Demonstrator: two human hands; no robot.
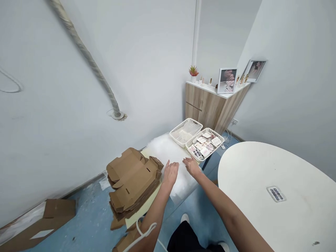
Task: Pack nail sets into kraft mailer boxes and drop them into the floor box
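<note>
White sheeting [181, 187] lies mid-frame, apparently centred for easy reach, beneath your loosely open, empty-looking left hand [171, 173] and right hand [192, 167].

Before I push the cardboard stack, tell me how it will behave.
The stack may slide apart: its layers look loose and misaligned. Each piece is probably light and fairly stiff, being thin, flat cardboard. Its protruding flaps could bend or snag.

OK so 2 hands (left hand [171, 173], right hand [191, 167]). Going from those: 2 baskets [214, 149] at 1 o'clock, 2 frames [227, 81] further that way, 1 plant [193, 71] at 12, 1 table [246, 175] at 3 with 1 pack [276, 194]. Cartons [139, 180] at 9? Can't count them.
</note>
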